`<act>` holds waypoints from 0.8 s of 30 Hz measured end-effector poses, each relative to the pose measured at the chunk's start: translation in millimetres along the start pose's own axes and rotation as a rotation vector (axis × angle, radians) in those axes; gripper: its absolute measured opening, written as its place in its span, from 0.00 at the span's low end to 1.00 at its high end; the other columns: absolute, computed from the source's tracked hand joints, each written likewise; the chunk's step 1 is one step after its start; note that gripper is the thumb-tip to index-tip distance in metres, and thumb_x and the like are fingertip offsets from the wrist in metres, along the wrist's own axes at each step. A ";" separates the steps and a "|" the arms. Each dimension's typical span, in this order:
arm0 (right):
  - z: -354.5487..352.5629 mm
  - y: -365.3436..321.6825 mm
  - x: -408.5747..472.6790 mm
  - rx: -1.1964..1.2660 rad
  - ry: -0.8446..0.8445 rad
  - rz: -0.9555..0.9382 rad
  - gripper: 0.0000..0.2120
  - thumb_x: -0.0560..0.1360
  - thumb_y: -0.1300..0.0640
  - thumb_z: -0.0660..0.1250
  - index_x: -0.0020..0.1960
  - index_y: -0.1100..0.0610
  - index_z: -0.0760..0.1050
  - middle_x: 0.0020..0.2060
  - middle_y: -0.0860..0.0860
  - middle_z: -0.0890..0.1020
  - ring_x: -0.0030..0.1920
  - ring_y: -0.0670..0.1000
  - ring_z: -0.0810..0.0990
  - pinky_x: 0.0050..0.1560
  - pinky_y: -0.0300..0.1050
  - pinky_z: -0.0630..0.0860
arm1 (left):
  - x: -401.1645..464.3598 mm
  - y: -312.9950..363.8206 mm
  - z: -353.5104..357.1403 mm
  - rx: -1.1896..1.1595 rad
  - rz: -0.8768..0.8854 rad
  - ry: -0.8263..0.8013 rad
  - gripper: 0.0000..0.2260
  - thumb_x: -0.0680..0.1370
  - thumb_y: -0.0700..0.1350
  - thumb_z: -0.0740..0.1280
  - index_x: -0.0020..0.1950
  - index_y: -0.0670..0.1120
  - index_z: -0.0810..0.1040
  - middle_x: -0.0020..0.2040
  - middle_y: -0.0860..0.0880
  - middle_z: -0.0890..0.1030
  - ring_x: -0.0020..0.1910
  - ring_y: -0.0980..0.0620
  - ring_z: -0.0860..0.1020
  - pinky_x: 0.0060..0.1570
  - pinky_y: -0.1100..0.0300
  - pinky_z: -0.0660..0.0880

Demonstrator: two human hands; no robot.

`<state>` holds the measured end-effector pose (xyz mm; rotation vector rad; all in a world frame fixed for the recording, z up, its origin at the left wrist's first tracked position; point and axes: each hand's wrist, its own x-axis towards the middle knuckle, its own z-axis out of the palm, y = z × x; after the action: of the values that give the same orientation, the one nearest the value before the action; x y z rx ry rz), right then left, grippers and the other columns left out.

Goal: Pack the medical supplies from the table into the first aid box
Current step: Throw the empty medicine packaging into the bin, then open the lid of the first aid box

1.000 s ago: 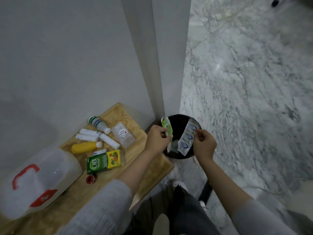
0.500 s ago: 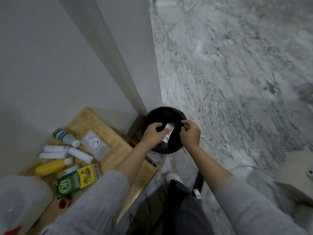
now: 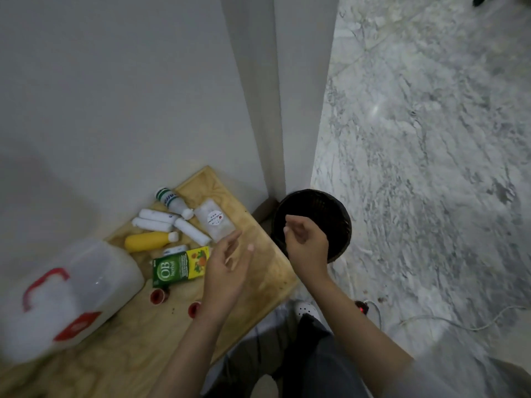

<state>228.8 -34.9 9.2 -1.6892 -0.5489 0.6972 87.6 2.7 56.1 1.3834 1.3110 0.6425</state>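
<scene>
Pale wood, white plastic, grey marble

White first aid box [image 3: 71, 297] with red handle; yellow bottle [image 3: 148, 241]; green-and-yellow carton [image 3: 181, 266]; black bin [image 3: 311, 208]; grey-veined marble floor [image 3: 431, 168]; light wood-grain table [image 3: 258, 271]

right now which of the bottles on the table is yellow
The yellow bottle, lying on its side with a white cap, just above the green box. The other bottle is white with a green end, lying nearer the wall.

wooden table [image 3: 267, 271]; on it: first aid box [image 3: 66, 297]; bottles [image 3: 149, 241]; green carton [image 3: 181, 265]; sachet [image 3: 214, 222]
</scene>
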 end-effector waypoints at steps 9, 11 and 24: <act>129.1 -39.1 -102.2 -0.020 -0.371 -0.299 0.10 0.73 0.61 0.66 0.53 0.54 0.79 0.48 0.47 0.83 0.51 0.45 0.81 0.52 0.42 0.79 | -61.0 -42.2 -153.7 0.033 0.158 0.470 0.13 0.75 0.40 0.69 0.59 0.50 0.75 0.57 0.51 0.78 0.57 0.57 0.76 0.59 0.55 0.73; 157.2 -41.4 -122.5 -0.043 -0.434 -0.402 0.11 0.72 0.62 0.66 0.53 0.57 0.79 0.48 0.49 0.83 0.50 0.46 0.81 0.51 0.43 0.79 | -73.1 -59.0 -186.0 0.045 0.219 0.549 0.14 0.74 0.44 0.69 0.59 0.50 0.75 0.57 0.49 0.78 0.57 0.56 0.76 0.56 0.55 0.75; 269.3 4.9 -163.8 -0.412 -0.690 -1.017 0.17 0.71 0.56 0.70 0.59 0.49 0.76 0.68 0.51 0.72 0.74 0.54 0.61 0.70 0.68 0.59 | -71.5 -182.8 -299.3 0.298 0.210 0.717 0.33 0.70 0.50 0.72 0.70 0.62 0.61 0.76 0.49 0.59 0.75 0.55 0.55 0.64 0.67 0.56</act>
<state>-76.9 39.3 -10.8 -1.2206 -1.9636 0.3835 -264.5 0.8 -8.1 1.6154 1.8931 1.1977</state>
